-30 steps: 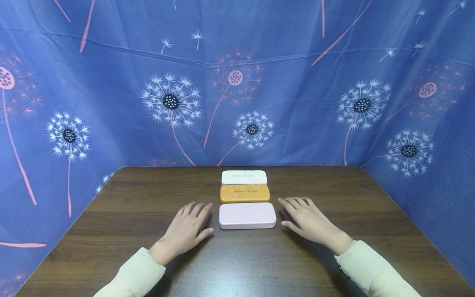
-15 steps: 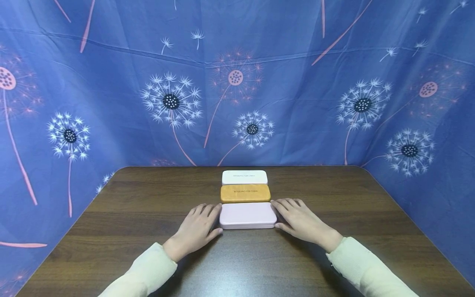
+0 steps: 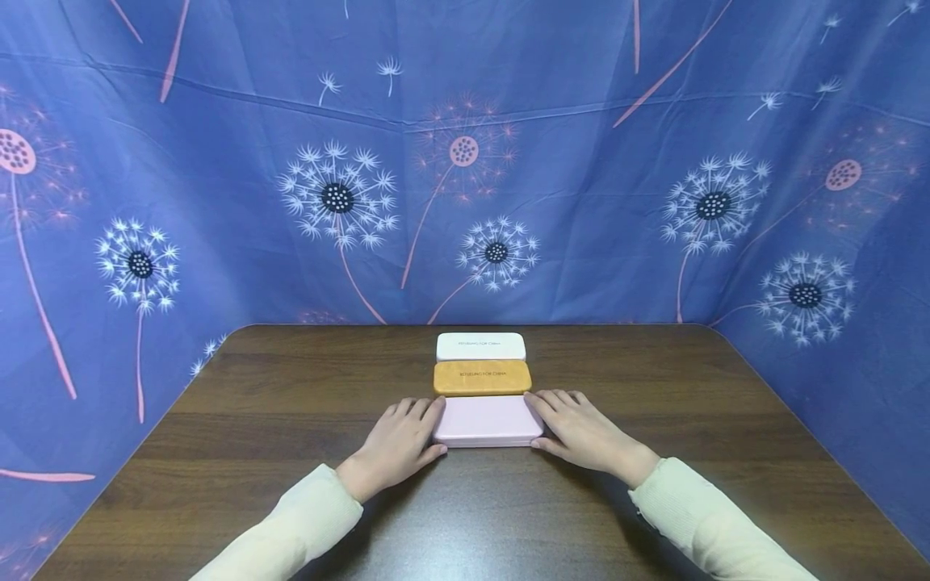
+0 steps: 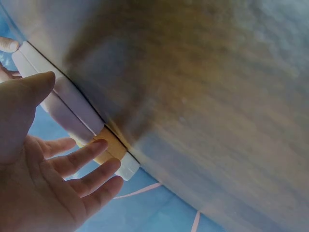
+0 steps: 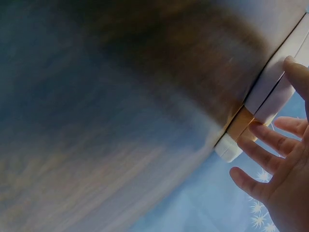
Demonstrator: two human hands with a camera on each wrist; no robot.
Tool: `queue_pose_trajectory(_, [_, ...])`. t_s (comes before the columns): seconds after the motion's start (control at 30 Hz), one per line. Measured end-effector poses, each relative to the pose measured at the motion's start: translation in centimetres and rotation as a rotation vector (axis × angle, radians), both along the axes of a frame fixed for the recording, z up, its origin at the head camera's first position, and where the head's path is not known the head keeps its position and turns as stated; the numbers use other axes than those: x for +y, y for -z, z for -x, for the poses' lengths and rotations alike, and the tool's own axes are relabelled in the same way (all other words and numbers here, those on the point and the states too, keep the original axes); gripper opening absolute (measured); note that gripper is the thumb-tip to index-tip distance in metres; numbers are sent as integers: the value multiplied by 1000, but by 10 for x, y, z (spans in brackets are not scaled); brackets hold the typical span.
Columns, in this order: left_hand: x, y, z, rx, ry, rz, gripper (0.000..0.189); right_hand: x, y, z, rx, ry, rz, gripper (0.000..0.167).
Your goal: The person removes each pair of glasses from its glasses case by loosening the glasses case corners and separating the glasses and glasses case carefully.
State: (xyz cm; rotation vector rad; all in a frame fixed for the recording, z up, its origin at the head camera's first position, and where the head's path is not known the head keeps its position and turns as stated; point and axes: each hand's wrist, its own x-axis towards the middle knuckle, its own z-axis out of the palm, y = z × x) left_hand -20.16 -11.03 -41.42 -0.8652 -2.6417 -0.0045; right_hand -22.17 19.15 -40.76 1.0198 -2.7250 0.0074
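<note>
A pale pink glasses case [image 3: 488,420] lies flat on the table, the nearest in a row of three. My left hand [image 3: 395,444] grips its left end, with the thumb at the front corner and the forefinger at the back corner. At the right end, my right hand [image 3: 584,432] holds it in the same way. In the wrist views, the other fingers of both hands stretch loosely past the pink case. Just behind it lies an orange-yellow glasses case [image 3: 483,378] with dark lettering, and behind that a white glasses case [image 3: 480,346], also lettered.
The dark wood-grain table [image 3: 218,452] has rounded far corners. A blue cloth with a dandelion print [image 3: 581,161] hangs behind it and along both sides. Light reflects off the tabletop in front of the pink case.
Both hands have moved inward, from beside the pink case to its two ends, where thumbs and forefingers now meet it. The three cases have stayed in place.
</note>
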Motion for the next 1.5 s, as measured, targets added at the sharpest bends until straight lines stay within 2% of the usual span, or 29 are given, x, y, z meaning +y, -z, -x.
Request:
queue_pose_trajectory(0.67, [6,4,5,-22,1,5,63,-5,1,2,-59,3,3,68])
queue_pose_trajectory(1.2, [6,1,4,-19,13,-8,63,-5,0,2,-43,-4,6,69])
queue_pose_trajectory(1.5, [3,-1,-3,32,37,-18,65,-2,-3,-5,26,-45,51,69])
